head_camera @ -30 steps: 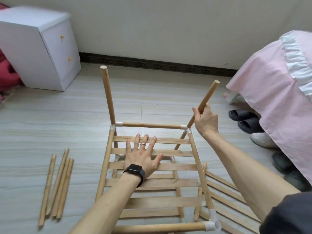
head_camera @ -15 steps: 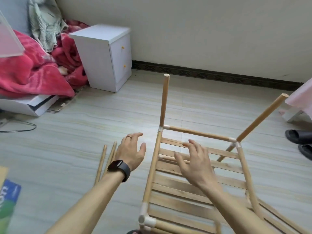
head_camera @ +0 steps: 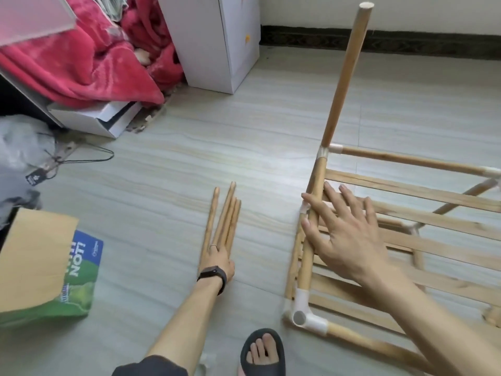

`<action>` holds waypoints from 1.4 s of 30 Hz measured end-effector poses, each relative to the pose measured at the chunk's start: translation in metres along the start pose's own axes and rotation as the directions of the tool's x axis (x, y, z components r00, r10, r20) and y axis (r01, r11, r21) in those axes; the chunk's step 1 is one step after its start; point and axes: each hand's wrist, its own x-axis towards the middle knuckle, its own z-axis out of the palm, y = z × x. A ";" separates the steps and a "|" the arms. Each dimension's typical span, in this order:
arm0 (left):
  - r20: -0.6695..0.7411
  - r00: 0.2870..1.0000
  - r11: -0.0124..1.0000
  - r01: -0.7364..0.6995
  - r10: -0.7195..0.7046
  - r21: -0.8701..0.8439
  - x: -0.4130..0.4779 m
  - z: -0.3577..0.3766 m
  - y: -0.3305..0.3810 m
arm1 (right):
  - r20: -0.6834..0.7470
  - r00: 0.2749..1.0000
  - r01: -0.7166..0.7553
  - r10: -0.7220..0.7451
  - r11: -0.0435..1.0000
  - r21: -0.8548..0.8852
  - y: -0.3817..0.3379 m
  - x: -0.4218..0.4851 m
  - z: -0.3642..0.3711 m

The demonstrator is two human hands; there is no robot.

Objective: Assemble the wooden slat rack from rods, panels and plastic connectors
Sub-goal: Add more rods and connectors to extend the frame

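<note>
The partly built rack [head_camera: 306,267] lies on the floor at the right, with wooden slats [head_camera: 433,196] between its side rods. A white plastic connector [head_camera: 303,310] caps its near left corner, and one rod [head_camera: 344,77] stands upright from the far left corner. My right hand [head_camera: 344,234] rests on the left side rod and slats, fingers spread and straight. Several loose rods [head_camera: 225,213] lie side by side on the floor left of the rack. My left hand [head_camera: 217,259] is down on their near ends; its fingers are hidden against the rods.
A white cabinet [head_camera: 211,42] stands at the back beside a red blanket [head_camera: 89,63] and a white box [head_camera: 108,118]. A cardboard and green package [head_camera: 40,264] lies at the left. My foot in a dark slipper [head_camera: 263,354] is near the rack's corner.
The view has swung left and down. My left hand has dropped from hovering onto the loose rods. My right hand has shifted onto the rack's left side rod.
</note>
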 end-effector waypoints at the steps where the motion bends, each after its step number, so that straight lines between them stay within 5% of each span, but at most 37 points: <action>1: -0.042 0.999 0.999 0.008 -0.006 0.043 0.002 0.007 0.002 | -0.014 1.000 0.001 0.000 1.000 0.005 0.000 0.000 0.001; 5: -0.085 0.996 0.982 0.026 -0.010 0.189 0.004 0.027 0.015 | -0.059 0.998 0.001 0.000 1.000 0.016 0.001 0.000 0.007; 9: -0.073 0.995 0.990 0.073 -0.064 0.118 -0.004 0.022 0.024 | -0.080 0.997 0.010 -0.008 1.000 0.025 0.001 -0.001 0.011; 13: -0.059 0.992 0.979 0.101 -0.113 -0.177 -0.015 -0.024 0.028 | -0.096 0.995 0.013 -0.011 1.000 0.024 0.004 0.001 0.012; 16: -0.053 0.995 0.834 0.042 -0.085 -0.550 -0.032 -0.071 0.028 | -0.102 0.995 0.020 -0.014 0.998 0.064 0.003 0.004 0.008; 18: -0.140 0.990 0.803 -0.073 -0.012 -0.592 -0.051 -0.104 0.030 | -0.114 0.993 0.028 -0.016 0.994 0.103 0.003 0.007 0.002; 24: -0.404 0.889 0.772 -0.409 0.216 -0.486 -0.125 -0.184 0.050 | 0.032 0.996 -0.084 0.081 0.990 0.117 0.000 0.006 -0.023; 27: -0.548 0.778 0.756 -0.549 0.307 -0.357 -0.166 -0.211 0.057 | -0.100 0.990 -0.075 0.103 0.965 0.252 -0.004 -0.013 -0.046; 29: -0.592 0.696 0.683 -0.662 0.406 -0.310 -0.196 -0.222 0.064 | -0.226 0.973 -0.002 0.039 0.987 0.162 -0.001 -0.031 -0.062; 33: -0.532 0.586 0.577 -0.790 0.610 -0.208 -0.240 -0.228 0.089 | -0.385 0.923 -0.023 -0.020 0.994 -0.106 0.011 -0.065 -0.091; 36: -0.452 0.564 0.482 -0.826 0.691 -0.293 -0.248 -0.215 0.102 | -0.456 0.888 -0.131 0.057 0.983 -0.131 0.032 -0.095 -0.096; 39: -0.387 0.567 0.590 -0.804 0.727 -0.071 -0.235 -0.177 0.099 | -0.487 0.855 -0.197 0.179 0.980 0.014 0.058 -0.125 -0.083; 42: -0.186 0.670 0.692 -0.713 0.719 0.108 -0.212 -0.127 0.088 | -0.540 0.805 -0.180 0.245 0.969 0.171 0.076 -0.150 -0.057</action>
